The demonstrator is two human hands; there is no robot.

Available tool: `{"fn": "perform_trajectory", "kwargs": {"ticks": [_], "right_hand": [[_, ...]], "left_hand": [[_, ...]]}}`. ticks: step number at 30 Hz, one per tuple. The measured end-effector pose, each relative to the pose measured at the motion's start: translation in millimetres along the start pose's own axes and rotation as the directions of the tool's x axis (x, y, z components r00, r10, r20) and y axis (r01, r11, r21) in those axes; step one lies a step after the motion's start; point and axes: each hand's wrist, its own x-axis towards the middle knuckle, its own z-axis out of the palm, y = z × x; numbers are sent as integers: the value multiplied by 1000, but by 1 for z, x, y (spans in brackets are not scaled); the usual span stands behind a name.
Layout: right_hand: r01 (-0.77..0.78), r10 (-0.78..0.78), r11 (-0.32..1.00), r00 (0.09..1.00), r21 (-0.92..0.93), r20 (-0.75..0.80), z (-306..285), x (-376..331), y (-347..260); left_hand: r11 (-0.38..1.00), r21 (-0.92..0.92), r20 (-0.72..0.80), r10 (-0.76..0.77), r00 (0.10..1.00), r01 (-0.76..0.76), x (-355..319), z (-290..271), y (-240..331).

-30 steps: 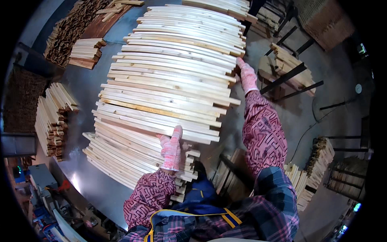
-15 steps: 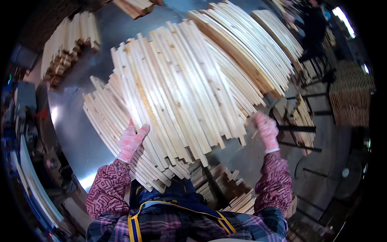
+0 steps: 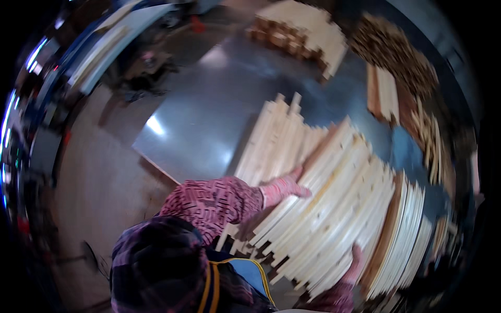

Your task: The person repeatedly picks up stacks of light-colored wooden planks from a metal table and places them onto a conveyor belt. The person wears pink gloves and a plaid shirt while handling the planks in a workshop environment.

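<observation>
A wide layer of pale wooden strips (image 3: 323, 208) lies between my hands, its near ends uneven. My left hand (image 3: 287, 189), in a pink-and-white glove, grips the layer's left edge with the thumb over the top; the fingers beneath are mostly hidden. At the right near side, my right hand (image 3: 355, 265) holds the opposite edge, partly hidden and blurred. Left of the held layer, more loose strips (image 3: 271, 138) rest on the shiny metal table (image 3: 203, 117). To its right stands another stack of strips (image 3: 399, 240).
A block of stacked wood pieces (image 3: 300, 31) sits at the table's far side, with a smaller stack (image 3: 383, 94) farther right. Behind them is a large brown pile of sticks (image 3: 394, 52). Long boards (image 3: 112, 47) lean at the far left, beyond the floor (image 3: 94, 172).
My view has swung left, showing more of the table and floor. My right hand has come from beside the strips onto their right edge; the left hand stays at the left edge.
</observation>
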Motion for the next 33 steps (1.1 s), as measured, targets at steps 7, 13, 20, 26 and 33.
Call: {"fn": "perform_trajectory", "kwargs": {"ticks": [7,13,20,26,33], "right_hand": [[272,-284,951,957,-149,-64,28,-18,56],[325,-322,941,946,-92,46,116,-46,53],[300,-318,948,871,106,375,89,-113,-2],[148,-106,989,644,13,758,130,-262,-81],[195,154,951,368,-238,917,154,-388,-142]], "left_hand": [[995,-77,94,-52,994,59,-56,-77,19],[952,-304,115,49,992,-12,-119,-152,31],[826,-407,-141,365,920,-390,-302,-111,82],[703,-338,-542,398,740,-625,-509,-30,137],[623,-185,-787,369,494,-760,-674,81,154]]}}
